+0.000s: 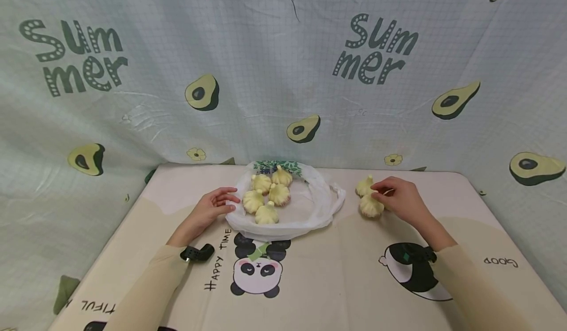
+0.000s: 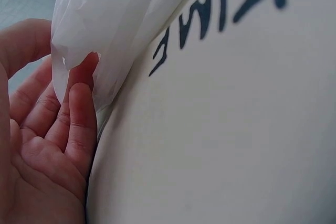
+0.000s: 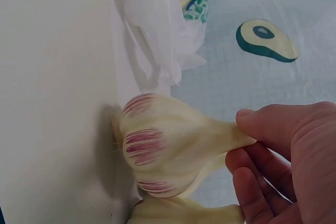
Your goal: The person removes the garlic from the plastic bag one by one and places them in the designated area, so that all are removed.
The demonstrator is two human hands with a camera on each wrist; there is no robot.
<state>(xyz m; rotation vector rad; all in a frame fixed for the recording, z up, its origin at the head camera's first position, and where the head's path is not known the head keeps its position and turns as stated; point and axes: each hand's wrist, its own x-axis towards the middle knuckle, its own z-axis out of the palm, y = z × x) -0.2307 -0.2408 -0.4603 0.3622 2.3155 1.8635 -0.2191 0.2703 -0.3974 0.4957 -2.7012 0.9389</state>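
Observation:
A white plastic bag (image 1: 299, 230) lies spread on the table with its mouth facing up, and several garlic bulbs (image 1: 267, 214) sit inside it. My left hand (image 1: 211, 208) is at the bag's left edge, fingers loosely bent and touching the thin plastic (image 2: 118, 19), which partly covers some fingertips. To the right of the bag, my right hand (image 1: 400, 200) pinches the neck of a garlic bulb (image 3: 163, 145) with purple streaks between thumb and fingers. Close by stands a second garlic bulb (image 1: 364, 186); it is partly visible as another bulb (image 3: 178, 213) in the right wrist view.
The table (image 1: 328, 281) has a cloth printed with a panda (image 1: 257, 274) and lettering. Behind it hangs a curtain (image 1: 252, 124) patterned with avocados. A gathered bag handle (image 1: 338, 198) sticks out toward the right-hand bulbs.

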